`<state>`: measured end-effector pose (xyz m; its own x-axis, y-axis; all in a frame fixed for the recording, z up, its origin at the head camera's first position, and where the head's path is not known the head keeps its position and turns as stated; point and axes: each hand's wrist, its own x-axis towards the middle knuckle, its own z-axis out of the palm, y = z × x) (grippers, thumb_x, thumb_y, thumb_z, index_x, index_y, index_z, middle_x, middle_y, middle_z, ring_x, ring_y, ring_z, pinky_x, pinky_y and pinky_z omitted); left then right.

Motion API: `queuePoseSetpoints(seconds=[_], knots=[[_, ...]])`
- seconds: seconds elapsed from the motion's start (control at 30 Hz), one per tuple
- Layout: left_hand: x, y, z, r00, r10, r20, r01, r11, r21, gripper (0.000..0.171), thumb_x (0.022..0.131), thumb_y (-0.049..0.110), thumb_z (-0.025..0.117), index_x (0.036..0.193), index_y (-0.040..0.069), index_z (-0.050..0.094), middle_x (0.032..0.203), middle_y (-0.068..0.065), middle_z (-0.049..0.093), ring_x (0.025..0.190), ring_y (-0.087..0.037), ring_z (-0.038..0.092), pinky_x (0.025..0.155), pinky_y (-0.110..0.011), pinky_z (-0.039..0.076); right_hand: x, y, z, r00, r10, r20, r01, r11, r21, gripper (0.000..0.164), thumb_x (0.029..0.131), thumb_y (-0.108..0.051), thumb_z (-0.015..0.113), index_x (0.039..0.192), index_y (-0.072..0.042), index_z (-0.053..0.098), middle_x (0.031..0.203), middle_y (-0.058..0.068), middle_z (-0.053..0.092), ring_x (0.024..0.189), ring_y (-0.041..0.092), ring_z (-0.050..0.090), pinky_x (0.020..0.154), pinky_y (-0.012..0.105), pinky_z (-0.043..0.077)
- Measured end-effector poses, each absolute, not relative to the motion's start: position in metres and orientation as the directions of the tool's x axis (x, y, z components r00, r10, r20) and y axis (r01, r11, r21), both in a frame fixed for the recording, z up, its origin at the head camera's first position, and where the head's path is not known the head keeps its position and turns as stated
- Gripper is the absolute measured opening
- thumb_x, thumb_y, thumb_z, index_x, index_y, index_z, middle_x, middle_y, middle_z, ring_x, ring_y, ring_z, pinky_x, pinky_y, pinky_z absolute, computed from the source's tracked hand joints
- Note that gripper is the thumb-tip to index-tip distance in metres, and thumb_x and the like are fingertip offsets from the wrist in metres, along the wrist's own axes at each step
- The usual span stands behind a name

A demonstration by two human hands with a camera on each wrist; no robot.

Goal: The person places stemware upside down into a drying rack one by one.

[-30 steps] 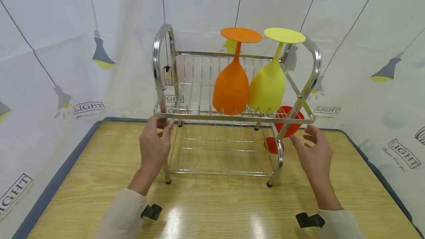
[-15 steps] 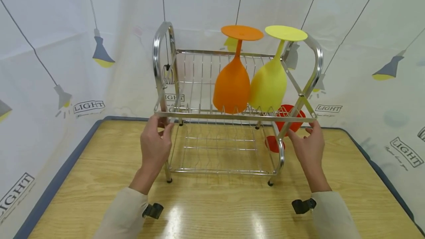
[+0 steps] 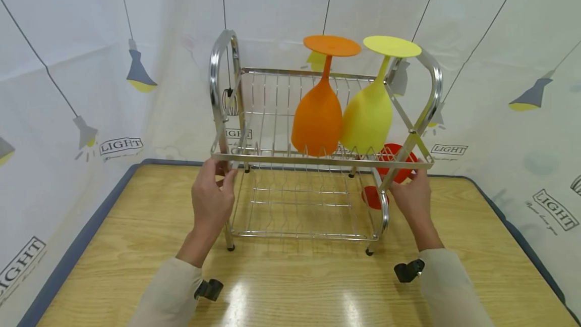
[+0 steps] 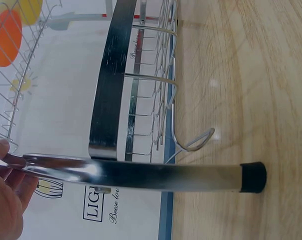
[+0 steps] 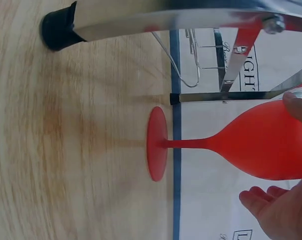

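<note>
A two-tier metal dish rack (image 3: 317, 161) stands on the table. My left hand (image 3: 212, 198) grips its left front upright just below the upper tier. Orange (image 3: 317, 122) and yellow (image 3: 368, 117) wine glasses sit upside down, side by side, on the upper tier. A red wine glass (image 5: 261, 142) stands upright on the table behind the rack's right side, its bowl partly hidden by the frame in the head view. My right hand (image 3: 412, 201) is beside that bowl; in the right wrist view the thumb overlaps it and the fingers are spread apart from it.
The wooden table (image 3: 290, 286) has a blue-grey edge. A white sheet printed with lamps (image 3: 136, 72) hangs behind and at both sides. The rack's lower tier (image 3: 299, 205) holds nothing. The right front leg (image 3: 386, 216) lies between my right hand and the lower tier.
My right hand has moved left and inward, from right of the rack to beside the red wine glass. The left hand keeps its grip on the rack, which looks nearly unmoved.
</note>
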<state>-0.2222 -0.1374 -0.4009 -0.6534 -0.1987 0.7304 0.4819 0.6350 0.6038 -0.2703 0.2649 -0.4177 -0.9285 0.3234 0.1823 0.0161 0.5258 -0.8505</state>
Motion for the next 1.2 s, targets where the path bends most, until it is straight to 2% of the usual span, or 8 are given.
queuePoseSetpoints(seconds=[0.07, 0.23, 0.43, 0.97, 1.2], knots=[[-0.222, -0.138, -0.401, -0.654, -0.198, 0.730, 0.483, 0.633, 0.605, 0.025, 0.088, 0.000, 0.068, 0.110, -0.005, 0.057, 0.092, -0.016, 0.061, 0.084, -0.029, 0.065, 0.065, -0.038, 0.061, -0.273, 0.263, -0.419, -0.932, 0.318, 0.176, 0.014, 0.516, -0.856, 0.085, 0.086, -0.025, 0.074, 0.152, -0.017, 0.022, 0.147, 0.015, 0.043, 0.129, 0.035, 0.046, 0.091, 0.048, 0.053], [-0.222, -0.138, -0.400, -0.658, -0.196, 0.727, 0.486, 0.628, 0.608, 0.025, 0.088, -0.001, 0.068, 0.110, -0.005, 0.057, 0.093, -0.016, 0.061, 0.084, -0.029, 0.065, 0.065, -0.039, 0.061, -0.276, 0.262, -0.422, -0.936, 0.305, 0.173, 0.003, 0.502, -0.865, 0.077, 0.088, -0.020, 0.070, 0.149, -0.016, 0.024, 0.144, 0.018, 0.046, 0.125, 0.033, 0.051, 0.093, 0.045, 0.054], [-0.221, -0.137, -0.399, -0.660, -0.198, 0.725, 0.480, 0.632, 0.609, 0.025, 0.088, -0.001, 0.068, 0.109, -0.004, 0.056, 0.093, -0.016, 0.061, 0.084, -0.029, 0.064, 0.066, -0.039, 0.061, -0.275, 0.263, -0.422, -0.937, 0.301, 0.176, 0.002, 0.510, -0.860, 0.077, 0.088, -0.021, 0.071, 0.149, -0.016, 0.023, 0.144, 0.017, 0.045, 0.123, 0.033, 0.053, 0.092, 0.043, 0.054], [-0.222, -0.137, -0.401, -0.666, -0.203, 0.717, 0.477, 0.624, 0.620, 0.024, 0.088, -0.002, 0.067, 0.110, -0.005, 0.056, 0.092, -0.016, 0.060, 0.084, -0.028, 0.063, 0.066, -0.040, 0.061, -0.269, 0.265, -0.412, -0.945, 0.296, 0.141, 0.035, 0.520, -0.854, 0.081, 0.089, -0.027, 0.069, 0.152, -0.015, 0.018, 0.147, 0.019, 0.041, 0.127, 0.038, 0.050, 0.097, 0.050, 0.051], [-0.222, -0.136, -0.402, -0.679, -0.205, 0.705, 0.473, 0.612, 0.634, 0.026, 0.088, -0.003, 0.066, 0.112, -0.005, 0.055, 0.093, -0.016, 0.060, 0.084, -0.028, 0.063, 0.068, -0.040, 0.060, -0.257, 0.270, -0.404, -0.939, 0.309, 0.149, 0.032, 0.511, -0.859, 0.086, 0.089, -0.037, 0.069, 0.152, -0.013, 0.016, 0.152, 0.015, 0.036, 0.134, 0.037, 0.042, 0.100, 0.052, 0.047]])
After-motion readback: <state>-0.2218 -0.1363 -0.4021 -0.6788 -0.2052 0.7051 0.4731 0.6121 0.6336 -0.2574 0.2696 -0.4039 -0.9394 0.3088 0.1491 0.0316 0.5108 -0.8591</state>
